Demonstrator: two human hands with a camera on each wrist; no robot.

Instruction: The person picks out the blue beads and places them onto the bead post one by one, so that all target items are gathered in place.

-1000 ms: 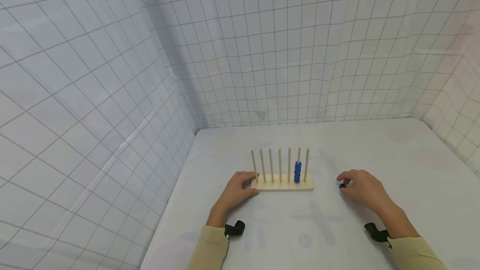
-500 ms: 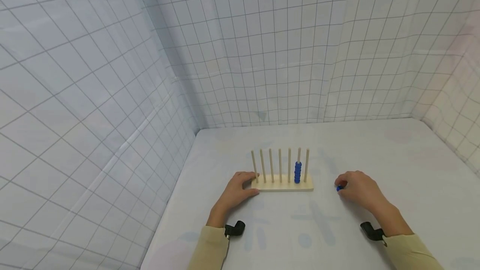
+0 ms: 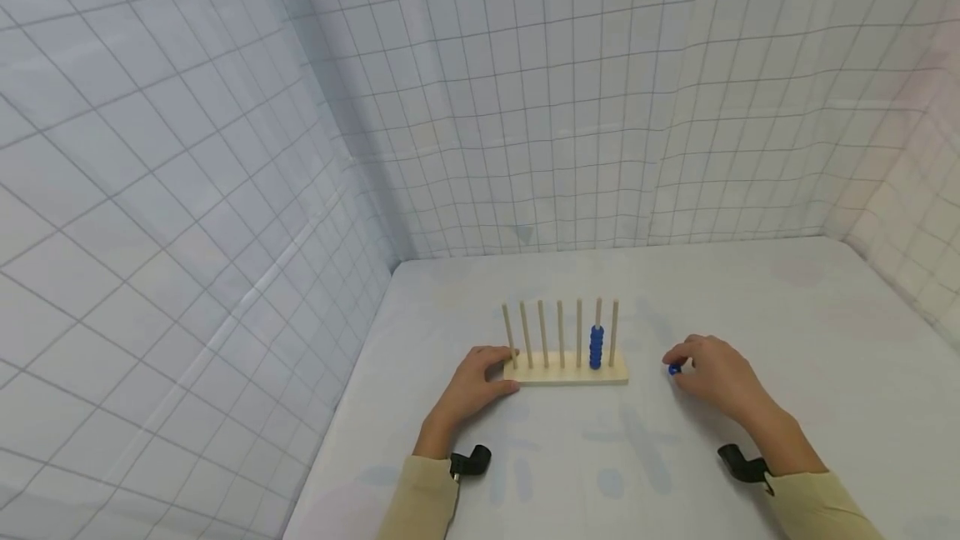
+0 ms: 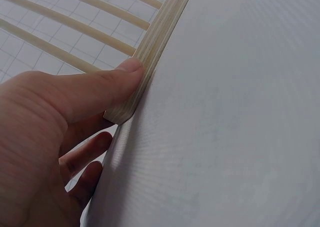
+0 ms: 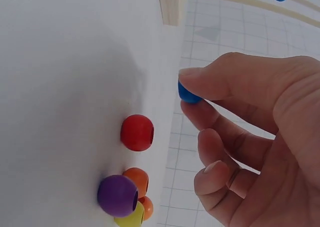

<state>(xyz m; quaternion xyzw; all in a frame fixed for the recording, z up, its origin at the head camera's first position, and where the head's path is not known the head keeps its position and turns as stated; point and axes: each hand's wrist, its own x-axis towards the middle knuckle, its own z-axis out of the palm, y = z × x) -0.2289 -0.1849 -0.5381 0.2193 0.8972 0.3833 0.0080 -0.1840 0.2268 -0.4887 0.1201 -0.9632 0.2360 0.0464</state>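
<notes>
A pale wooden counting frame has a flat base (image 3: 566, 376) with a row of upright pegs. Several blue beads (image 3: 596, 348) are stacked on the second peg from the right; the other pegs are bare. My left hand (image 3: 467, 390) grips the left end of the base, thumb on its front edge and fingers behind, as the left wrist view also shows. To the right of the frame, my right hand (image 3: 718, 377) pinches a single blue bead (image 5: 188, 93) between thumb and fingertips. Its other fingers are loosely bent.
In the right wrist view, a red bead (image 5: 137, 132), a purple bead (image 5: 118, 195), an orange bead (image 5: 136, 181) and a yellow bead (image 5: 131, 216) lie on the white tabletop (image 3: 585, 490) near the right hand. Grid-patterned cloth (image 3: 555, 107) surrounds the table's back and sides.
My right hand has moved a little to the left, toward the frame, carrying the blue bead. The left hand and the counting frame have stayed in place.
</notes>
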